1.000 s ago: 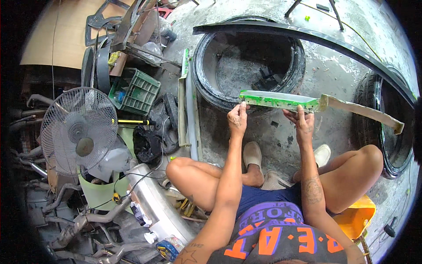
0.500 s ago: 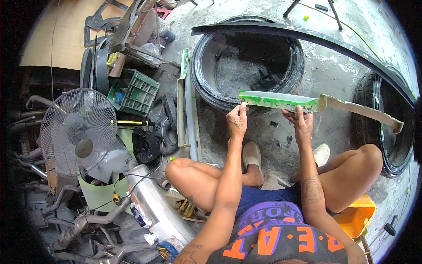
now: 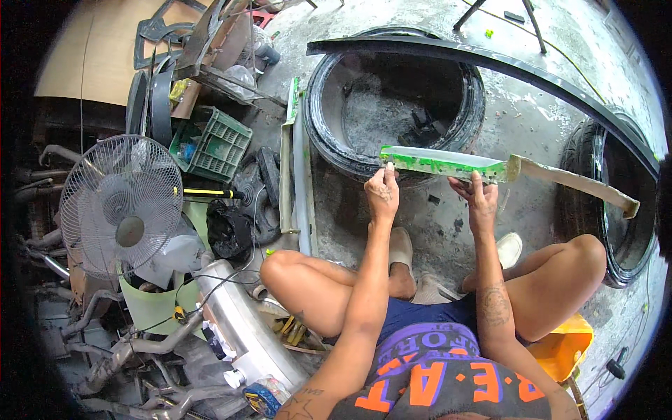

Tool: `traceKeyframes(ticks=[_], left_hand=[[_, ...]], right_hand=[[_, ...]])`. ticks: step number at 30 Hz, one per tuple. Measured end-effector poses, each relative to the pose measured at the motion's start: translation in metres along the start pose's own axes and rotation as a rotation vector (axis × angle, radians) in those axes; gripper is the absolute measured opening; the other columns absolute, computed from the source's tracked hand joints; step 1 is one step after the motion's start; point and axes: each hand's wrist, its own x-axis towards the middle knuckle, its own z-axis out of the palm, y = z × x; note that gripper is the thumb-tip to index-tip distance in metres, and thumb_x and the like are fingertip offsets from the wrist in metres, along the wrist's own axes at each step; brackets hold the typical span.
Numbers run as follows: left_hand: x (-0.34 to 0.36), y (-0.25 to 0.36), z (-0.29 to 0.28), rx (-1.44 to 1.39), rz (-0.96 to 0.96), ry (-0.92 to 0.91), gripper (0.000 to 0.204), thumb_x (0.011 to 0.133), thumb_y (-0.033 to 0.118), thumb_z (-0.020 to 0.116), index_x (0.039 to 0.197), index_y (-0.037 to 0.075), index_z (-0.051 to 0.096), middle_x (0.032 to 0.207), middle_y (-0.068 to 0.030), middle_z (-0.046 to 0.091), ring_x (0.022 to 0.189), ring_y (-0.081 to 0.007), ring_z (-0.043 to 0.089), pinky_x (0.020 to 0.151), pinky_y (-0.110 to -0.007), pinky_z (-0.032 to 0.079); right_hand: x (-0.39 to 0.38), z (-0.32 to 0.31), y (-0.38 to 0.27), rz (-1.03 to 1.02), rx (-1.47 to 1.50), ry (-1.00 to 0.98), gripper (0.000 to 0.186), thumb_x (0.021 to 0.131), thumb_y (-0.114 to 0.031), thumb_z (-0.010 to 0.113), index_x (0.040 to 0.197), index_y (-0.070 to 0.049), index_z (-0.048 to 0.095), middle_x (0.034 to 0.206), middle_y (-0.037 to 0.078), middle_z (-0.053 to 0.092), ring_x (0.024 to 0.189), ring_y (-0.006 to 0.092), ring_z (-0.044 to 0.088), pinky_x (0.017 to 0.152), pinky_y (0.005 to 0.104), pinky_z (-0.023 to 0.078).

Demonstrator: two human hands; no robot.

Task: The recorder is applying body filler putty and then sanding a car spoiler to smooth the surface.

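Note:
A long, narrow panel strip (image 3: 441,164) spans both my hands, its left part pale and edged with green tape, its right part bare and beige, bending down at the far end. The fingers of my left hand (image 3: 382,193) are closed on its left end, thumb up against the lower edge. Under the green-taped middle, my right hand (image 3: 481,203) grips with thumb on the near face and fingers curled beneath. Behind the strip lies a large black tire (image 3: 325,140) flat on the floor.
A long black trim piece (image 3: 448,46) rests across the large tire and a second tire (image 3: 574,189). Another green-taped strip (image 3: 287,171) lies at left. Nearby are a green crate (image 3: 220,148), a fan (image 3: 105,203), a silver muffler (image 3: 245,329) and metal pipes (image 3: 161,343).
The strip stays at nearly the same place in both hands. The view has shifted very slightly.

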Motion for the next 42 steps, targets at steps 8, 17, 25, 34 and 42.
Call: traceKeyframes(ticks=[8, 17, 25, 34, 42], left_hand=[[0.001, 0.001, -0.002, -0.010, 0.021, -0.055, 0.039, 0.099, 0.025, 0.052, 0.076, -0.002, 0.068, 0.061, -0.0169, 0.060, 0.056, -0.0273, 0.059, 0.055, -0.038, 0.044], [-0.001, 0.006, -0.002, 0.007, -0.017, -0.075, 0.040, 0.098, 0.027, 0.053, 0.075, -0.003, 0.067, 0.064, -0.0188, 0.065, 0.059, -0.0303, 0.064, 0.058, -0.039, 0.048], [0.002, 0.007, 0.000, -0.026, -0.006, -0.086, 0.042, 0.099, 0.028, 0.054, 0.074, -0.003, 0.067, 0.064, -0.0190, 0.065, 0.059, -0.0314, 0.066, 0.058, -0.039, 0.048], [0.000, 0.011, 0.000, -0.011, 0.007, -0.103, 0.041, 0.099, 0.027, 0.054, 0.073, -0.003, 0.066, 0.064, -0.0194, 0.065, 0.059, -0.0319, 0.066, 0.056, -0.039, 0.049], [-0.003, 0.014, 0.004, -0.014, 0.035, -0.080, 0.042, 0.099, 0.028, 0.055, 0.072, -0.003, 0.066, 0.060, -0.0175, 0.062, 0.054, -0.0289, 0.063, 0.054, -0.038, 0.046]], right_hand=[[-0.001, 0.001, 0.001, -0.017, 0.022, 0.016, 0.034, 0.103, -0.020, 0.051, 0.120, 0.009, 0.048, 0.107, 0.021, 0.066, 0.088, 0.0310, 0.072, 0.081, 0.0417, 0.061], [-0.001, 0.000, 0.000, -0.009, 0.020, 0.005, 0.032, 0.103, -0.020, 0.051, 0.118, 0.008, 0.047, 0.108, 0.020, 0.065, 0.090, 0.0314, 0.071, 0.081, 0.0423, 0.061], [-0.002, 0.000, -0.002, -0.011, 0.013, -0.005, 0.032, 0.103, -0.021, 0.051, 0.118, 0.007, 0.047, 0.108, 0.020, 0.065, 0.090, 0.0321, 0.071, 0.082, 0.0427, 0.061], [-0.002, -0.001, 0.000, -0.015, 0.036, -0.007, 0.033, 0.103, -0.021, 0.051, 0.122, 0.006, 0.045, 0.110, 0.020, 0.064, 0.092, 0.0326, 0.071, 0.082, 0.0429, 0.060], [-0.002, -0.001, -0.001, -0.025, 0.027, -0.010, 0.032, 0.103, -0.020, 0.051, 0.121, 0.005, 0.046, 0.111, 0.020, 0.064, 0.091, 0.0328, 0.071, 0.082, 0.0429, 0.060]])
